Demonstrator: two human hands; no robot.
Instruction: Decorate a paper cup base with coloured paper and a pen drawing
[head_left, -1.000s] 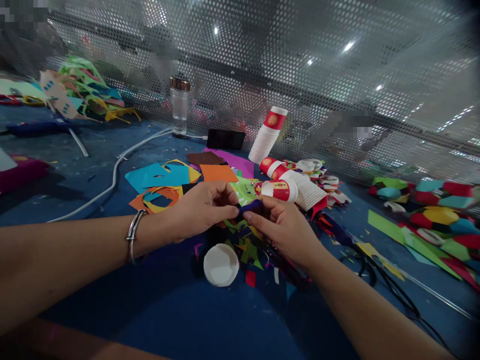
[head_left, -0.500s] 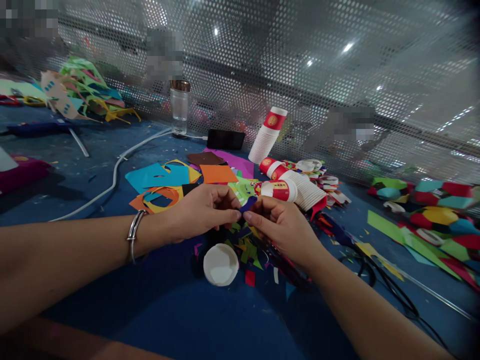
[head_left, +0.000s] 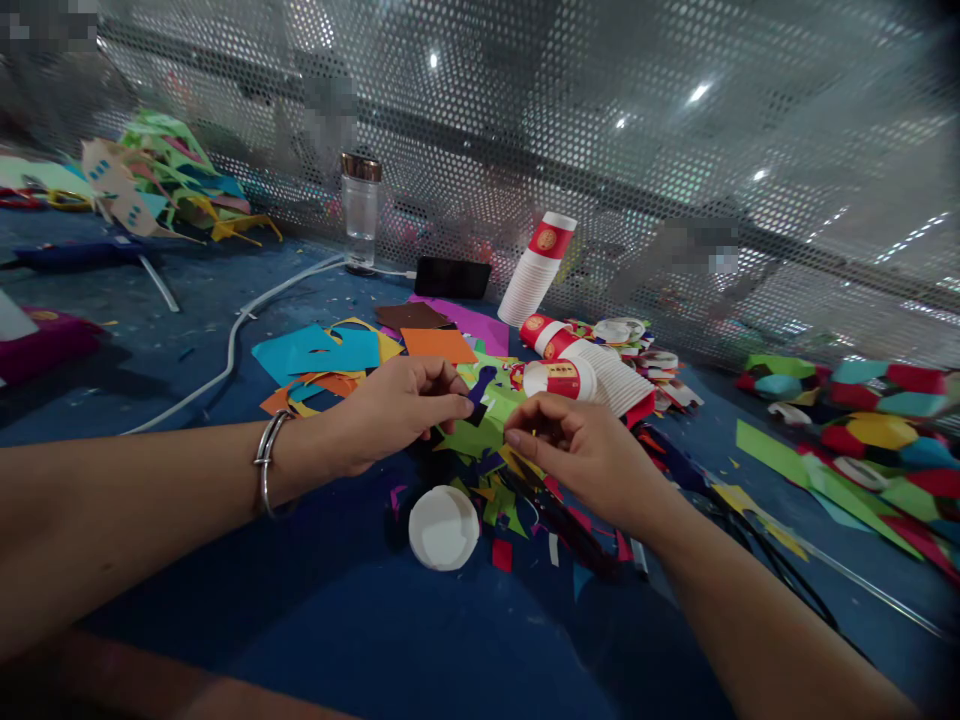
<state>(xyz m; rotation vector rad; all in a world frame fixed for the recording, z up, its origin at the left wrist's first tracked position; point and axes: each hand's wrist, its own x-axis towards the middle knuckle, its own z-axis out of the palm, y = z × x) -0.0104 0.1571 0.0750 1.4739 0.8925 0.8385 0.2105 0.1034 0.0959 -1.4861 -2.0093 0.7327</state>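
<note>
My left hand pinches a small strip of dark blue-purple paper between thumb and fingertips, and the strip stands up from them. To its right, apart from the strip, my right hand has its thumb and fingers drawn together; whether anything small sits between them I cannot make out. Below the hands lies a round white cut-off paper cup base. Green paper and coloured paper scraps are beneath and between the hands. A red-and-white paper cup lies on its side just beyond my right hand.
Cut coloured sheets lie beyond my left hand. Farther back stand a glass bottle, a phone and a leaning stack of paper cups before a perforated metal screen. A white cable crosses the left; coloured paper shapes lie right.
Both hands held the blue-purple strip between them. Now my right hand has let go and moved slightly right and down, while the strip stays in my left hand, which has shifted slightly left.
</note>
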